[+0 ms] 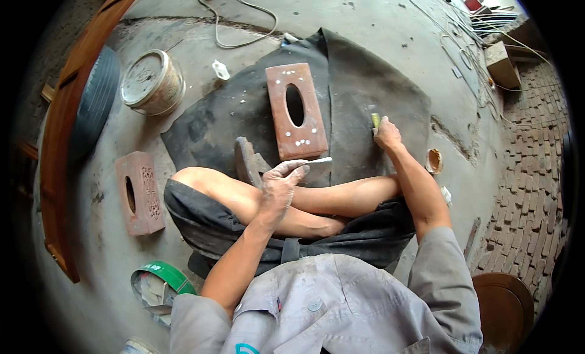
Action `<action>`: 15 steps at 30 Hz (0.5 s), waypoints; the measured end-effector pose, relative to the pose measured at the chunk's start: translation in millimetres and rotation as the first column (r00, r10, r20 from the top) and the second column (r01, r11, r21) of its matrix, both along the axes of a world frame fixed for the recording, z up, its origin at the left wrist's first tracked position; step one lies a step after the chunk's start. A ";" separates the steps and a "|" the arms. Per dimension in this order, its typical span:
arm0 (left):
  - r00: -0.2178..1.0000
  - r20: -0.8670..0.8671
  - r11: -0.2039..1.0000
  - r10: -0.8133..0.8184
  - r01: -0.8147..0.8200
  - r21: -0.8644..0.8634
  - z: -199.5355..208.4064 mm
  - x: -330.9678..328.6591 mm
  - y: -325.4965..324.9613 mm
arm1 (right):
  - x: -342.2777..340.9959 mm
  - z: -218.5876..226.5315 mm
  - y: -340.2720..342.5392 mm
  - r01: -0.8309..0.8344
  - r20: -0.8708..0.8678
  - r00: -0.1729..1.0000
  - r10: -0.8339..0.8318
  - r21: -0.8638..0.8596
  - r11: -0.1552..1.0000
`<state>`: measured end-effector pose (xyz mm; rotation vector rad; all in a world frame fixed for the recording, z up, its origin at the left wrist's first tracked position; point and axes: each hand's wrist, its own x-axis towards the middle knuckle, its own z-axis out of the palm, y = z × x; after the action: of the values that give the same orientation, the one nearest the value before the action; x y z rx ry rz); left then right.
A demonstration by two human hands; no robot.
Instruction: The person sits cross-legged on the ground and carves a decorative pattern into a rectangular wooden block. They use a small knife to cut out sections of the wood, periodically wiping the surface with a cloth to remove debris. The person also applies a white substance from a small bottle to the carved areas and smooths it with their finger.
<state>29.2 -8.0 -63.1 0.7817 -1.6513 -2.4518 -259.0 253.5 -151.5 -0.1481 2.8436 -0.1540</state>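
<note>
A brown wooden tissue box (282, 110) with an oval slot lies on a dark cloth (359, 85) in front of my crossed legs. White spots dot its top in groups. My left hand (281, 182), dusted white, is closed in a pinch on a small pale flat strip (320, 161) just by the box's near end. Further right, over the cloth, my right hand (387, 134) closes round a small yellow-handled tool (375, 120) with a pale tip; its kind is too small to tell. Beside my left knee sits a dark curved object (247, 162).
At the left stand a second tissue box (145, 195) with carved relief, a round lidded bucket (152, 82), a tyre (97, 104) and a long wooden beam (55, 171). A green-rimmed tub (161, 278) holds scraps. Cables (244, 43) trail across the floor; bricks (518, 189) pave the right side.
</note>
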 end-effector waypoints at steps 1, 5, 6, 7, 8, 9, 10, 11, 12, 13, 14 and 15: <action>1.000 0.004 1.000 0.006 -0.006 -0.005 -3.4 2.1 -0.8 | 2.3 -3.8 -3.5 -0.024 -0.005 1.000 0.024 0.024 0.999; 0.998 0.023 0.998 0.062 -0.062 -0.019 -3.7 -1.6 2.5 | 0.3 17.2 2.7 0.366 0.440 0.891 -0.106 -0.562 0.742; 0.991 0.038 0.992 0.126 -0.125 -0.037 -7.0 5.4 -2.1 | 22.5 48.5 -24.4 0.522 0.579 0.814 -0.049 -0.690 0.501; 0.985 0.033 0.985 0.169 -0.167 -0.046 -8.4 4.7 -2.3 | 42.0 78.7 -41.2 0.573 0.591 0.806 0.000 -0.781 0.248; 0.978 0.027 0.977 0.206 -0.205 -0.053 -9.5 3.0 -2.5 | 54.5 103.2 -45.1 0.526 0.562 0.824 0.077 -0.808 0.265; 0.977 0.041 0.977 0.207 -0.205 -0.049 -11.0 1.7 -3.3 | 67.4 122.8 -47.4 0.479 0.531 0.833 0.155 -0.833 0.278; 0.978 0.041 0.979 0.203 -0.201 -0.045 -11.8 0.2 -2.6 | 85.9 140.1 -53.8 0.442 0.514 0.838 0.183 -0.837 0.323; 0.979 0.041 0.979 0.202 -0.200 -0.042 -12.9 -1.5 -2.0 | 109.5 152.7 -59.5 0.429 0.492 0.848 0.198 -0.856 0.289; 0.979 0.042 0.979 0.201 -0.199 -0.040 -13.9 -4.7 -1.0 | 128.7 158.5 -63.5 0.415 0.469 0.857 0.212 -0.873 0.255; 0.980 0.029 0.980 0.194 -0.193 -0.036 -13.7 -5.9 -0.4 | 139.8 152.8 -66.7 0.466 0.492 0.845 0.211 -0.870 0.162; 0.981 0.019 0.981 0.193 -0.193 0.012 -11.1 -5.6 0.6 | 150.1 146.8 -68.2 0.509 0.511 0.834 0.207 -0.858 0.066; 0.982 0.002 0.980 0.190 -0.190 0.058 -7.3 -7.5 0.1 | 158.7 137.8 -69.0 0.513 0.502 0.845 0.184 -0.858 -0.012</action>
<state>21.7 -7.9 -70.4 0.8965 -1.4366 -2.3760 -100.3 184.5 -13.7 0.0041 1.5455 -2.0113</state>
